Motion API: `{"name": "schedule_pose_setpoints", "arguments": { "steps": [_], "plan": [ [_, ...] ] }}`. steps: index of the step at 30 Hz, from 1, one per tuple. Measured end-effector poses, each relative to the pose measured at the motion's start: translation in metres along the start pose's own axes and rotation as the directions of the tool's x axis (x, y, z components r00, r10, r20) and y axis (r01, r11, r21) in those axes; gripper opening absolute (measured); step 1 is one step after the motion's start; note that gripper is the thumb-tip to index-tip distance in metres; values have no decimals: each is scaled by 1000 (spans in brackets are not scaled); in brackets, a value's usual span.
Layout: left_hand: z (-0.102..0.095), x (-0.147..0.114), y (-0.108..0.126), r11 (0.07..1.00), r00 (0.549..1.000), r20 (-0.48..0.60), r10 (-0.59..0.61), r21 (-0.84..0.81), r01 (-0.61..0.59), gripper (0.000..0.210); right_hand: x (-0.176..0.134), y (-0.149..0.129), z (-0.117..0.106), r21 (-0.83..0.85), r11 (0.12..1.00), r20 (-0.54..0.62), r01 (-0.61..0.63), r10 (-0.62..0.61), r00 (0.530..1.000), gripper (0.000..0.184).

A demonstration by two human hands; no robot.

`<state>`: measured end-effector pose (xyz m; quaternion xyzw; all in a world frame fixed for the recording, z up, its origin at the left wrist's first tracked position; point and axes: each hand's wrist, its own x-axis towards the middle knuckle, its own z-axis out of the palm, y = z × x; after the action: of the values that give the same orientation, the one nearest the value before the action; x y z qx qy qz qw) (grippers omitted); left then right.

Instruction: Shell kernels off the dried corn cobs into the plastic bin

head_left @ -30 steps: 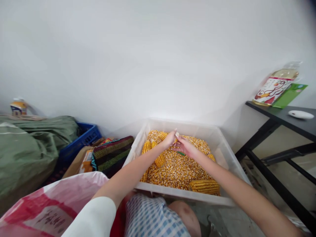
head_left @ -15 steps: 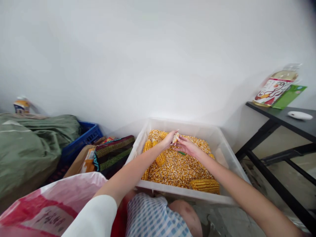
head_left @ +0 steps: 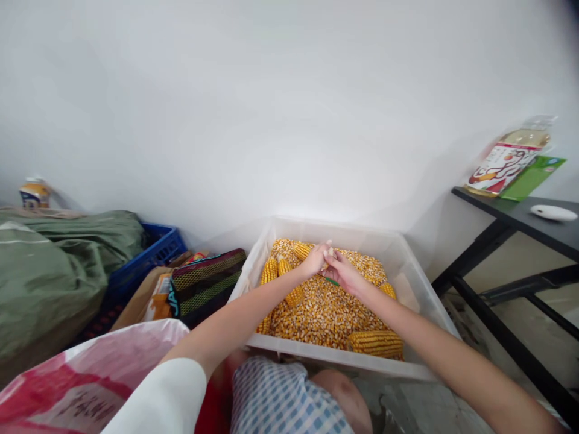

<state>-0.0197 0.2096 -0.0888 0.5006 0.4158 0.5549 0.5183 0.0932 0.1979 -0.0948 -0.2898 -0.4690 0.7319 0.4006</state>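
two bare hands hold a pale cob (head_left: 330, 252) over a box (head_left: 316, 354) of corn kernels (head_left: 316, 313).

the fingers of the left hand (head_left: 315, 260) and the right hand (head_left: 342, 270) are both closed around the cob, which sits between them above the kernels. a moment ago more of it showed; now the fingers cover most of it – the grip appears to have shifted, not let go, so the cob is probably still being worked. an ear (head_left: 376, 343) lies front right in the box – a green thing (head_left: 332, 281) lies just below the right hand.
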Motion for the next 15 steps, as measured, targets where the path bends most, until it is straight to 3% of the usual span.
{"name": "schedule_pose_setpoints", "arguments": {
  "steps": [5,9,12,15],
  "plan": [
    [-1,0,9,951,958,-17,-285,-129,281,37,4,-8,-5,64,992,93,-112,105,990,30],
    [-5,-2,14,920,944,41,-327,-214,328,37,4,-9,-11,88,983,148,-161,147,978,24],
    [-6,-2,8,922,937,78,-341,-169,349,38,1,-5,-12,55,989,112,-137,130,985,23],
    [-5,-2,3,930,939,48,-340,-136,343,39,0,-3,-9,30,993,71,-114,112,991,25]
  ]
}}
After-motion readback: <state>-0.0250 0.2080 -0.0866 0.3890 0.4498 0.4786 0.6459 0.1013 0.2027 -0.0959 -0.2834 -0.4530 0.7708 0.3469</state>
